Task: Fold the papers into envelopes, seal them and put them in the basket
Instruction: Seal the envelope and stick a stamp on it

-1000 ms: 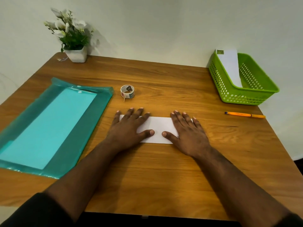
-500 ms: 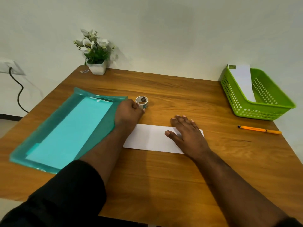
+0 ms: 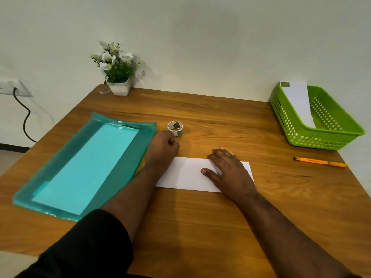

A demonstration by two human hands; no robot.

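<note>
A folded white paper [image 3: 186, 174] lies flat on the wooden table [image 3: 200, 227] in front of me. My right hand [image 3: 228, 173] rests flat on its right half, fingers straight, pressing it down. My left hand [image 3: 162, 146] is just beyond the paper's left end, fingers curled, pinching the near side of a small sticker roll [image 3: 175, 128]. The fingertips themselves are hidden behind the hand. At the far right stands a green basket [image 3: 321, 135] with one white sealed envelope [image 3: 299, 101] leaning inside it.
A teal plastic folder holding paper sheets [image 3: 86, 165] lies on the left of the table. An orange pen [image 3: 321, 162] lies right of the paper. A white pot of flowers [image 3: 118, 77] stands at the back edge. A wall socket with a cable [image 3: 16, 91] is at far left.
My left hand left the paper and reached forward to the sticker roll, where it stays now. The right hand stayed flat on the paper. The view swung left.
</note>
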